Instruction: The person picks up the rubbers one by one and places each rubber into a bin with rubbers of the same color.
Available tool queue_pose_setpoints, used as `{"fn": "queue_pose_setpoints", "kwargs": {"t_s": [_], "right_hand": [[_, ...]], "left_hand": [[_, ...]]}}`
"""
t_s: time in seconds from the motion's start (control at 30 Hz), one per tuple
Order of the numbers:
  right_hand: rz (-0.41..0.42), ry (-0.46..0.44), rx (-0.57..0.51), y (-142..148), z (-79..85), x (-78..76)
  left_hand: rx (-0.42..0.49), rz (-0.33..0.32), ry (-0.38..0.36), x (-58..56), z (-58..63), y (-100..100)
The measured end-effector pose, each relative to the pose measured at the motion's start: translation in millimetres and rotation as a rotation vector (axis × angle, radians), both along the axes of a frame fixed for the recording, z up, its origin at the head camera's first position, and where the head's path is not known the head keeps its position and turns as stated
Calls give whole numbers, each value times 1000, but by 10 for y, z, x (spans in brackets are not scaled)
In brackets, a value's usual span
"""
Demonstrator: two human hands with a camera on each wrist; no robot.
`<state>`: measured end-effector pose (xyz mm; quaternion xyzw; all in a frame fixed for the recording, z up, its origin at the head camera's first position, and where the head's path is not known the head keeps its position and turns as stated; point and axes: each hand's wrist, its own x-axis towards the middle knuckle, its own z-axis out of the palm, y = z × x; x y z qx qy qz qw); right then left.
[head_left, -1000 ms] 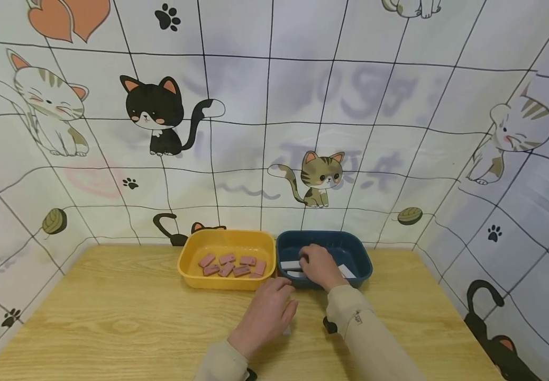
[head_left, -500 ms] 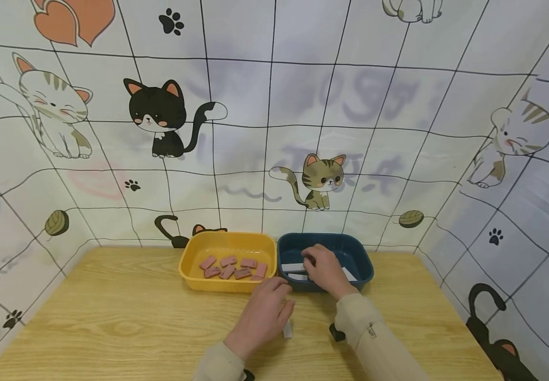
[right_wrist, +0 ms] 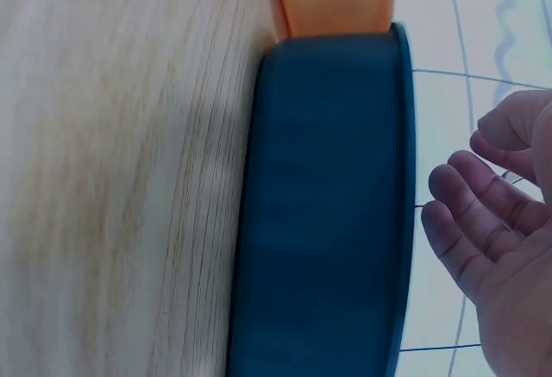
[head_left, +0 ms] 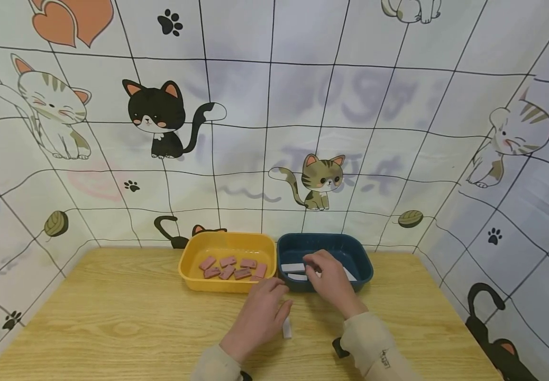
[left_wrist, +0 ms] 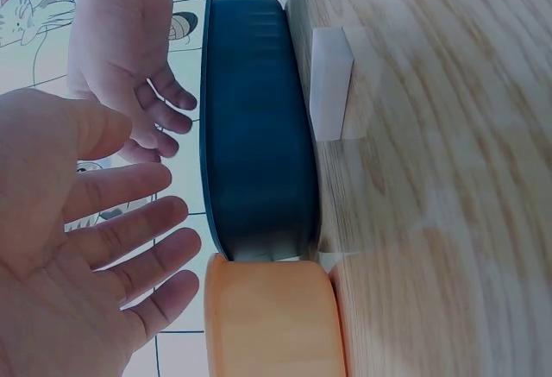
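My left hand (head_left: 257, 317) hovers before the yellow bin (head_left: 227, 286), fingers loosely spread; in the left wrist view its palm (left_wrist: 43, 256) shows nothing held. Beneath its thumb a small white block (head_left: 287, 329) stands on the table, seen also as a white block (left_wrist: 329, 84) before the blue bin (left_wrist: 250, 127). My right hand (head_left: 334, 283) is over the blue bin's front, its fingers bent. In the right wrist view the right hand (right_wrist: 509, 222) is above the rim, thumb and index close together; I cannot tell whether they pinch a block. White blocks (head_left: 293, 268) lie inside.
Several pink blocks (head_left: 227, 272) lie in the yellow bin. Both bins stand side by side at the back of the wooden table (head_left: 112, 317), against a wall sheet (head_left: 236, 148) printed with cats. Another white block (head_left: 349, 274) lies at the blue bin's right.
My right hand has drawn back toward me and slightly right, out of the blue bin's middle. My left hand has shifted slightly left and nearer, uncovering more of the white block on the table.
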<state>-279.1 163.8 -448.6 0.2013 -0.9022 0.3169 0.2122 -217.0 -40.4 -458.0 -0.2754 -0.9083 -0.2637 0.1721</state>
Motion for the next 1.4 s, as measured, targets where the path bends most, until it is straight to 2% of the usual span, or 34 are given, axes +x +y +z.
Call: {"fn": "queue_pose_setpoints", "kwargs": {"t_s": [0.3,0.53,0.67,0.77,0.83,1.07,1.4], "right_hand": [[67,143,-12,0,-52,204],[106,147,11,-4,-65,355],[141,150,29,-4,-83,417],[164,130,47,-3,-102,451],[172,109,63,-4,-112,471],[194,25,103,-2,-150,534],[236,-62,146,-33,-179,614]], "left_hand": [[-9,16,0,49,22,-33],[-16,17,-7,85,14,-90],[-27,17,50,95,4,-122],[-38,16,105,106,1,-140],[-48,17,112,115,5,-149],[-81,26,34,148,25,-175],[-92,9,31,211,3,-237]]}}
